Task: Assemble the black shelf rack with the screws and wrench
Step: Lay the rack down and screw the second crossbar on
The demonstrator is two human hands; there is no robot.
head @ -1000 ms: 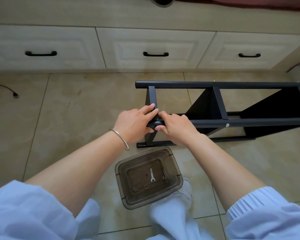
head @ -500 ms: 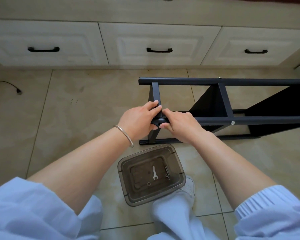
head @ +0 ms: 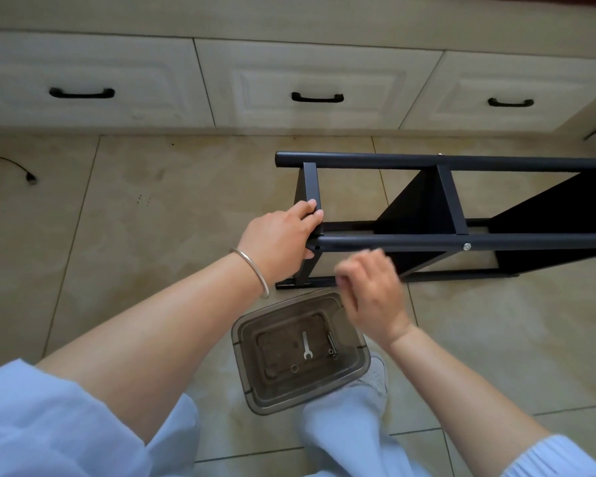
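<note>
Below, beige floor tiles [head: 152,218] beside white drawers [head: 310,84].

The black shelf rack [head: 461,215] lies on its side on the tiled floor [head: 135,215], in front of the white drawers [head: 310,84]. The left hand [head: 279,239] grips the rack's end crossbar where it meets the near tube, fingers curled over the bar. The right hand [head: 372,290], blurred, hovers just below that tube, apart from the rack, fingers loosely curled. Just nearer than the rack stands a clear plastic container [head: 252,394] holding a small wrench [head: 306,346] and a few screws [head: 331,344].
</note>
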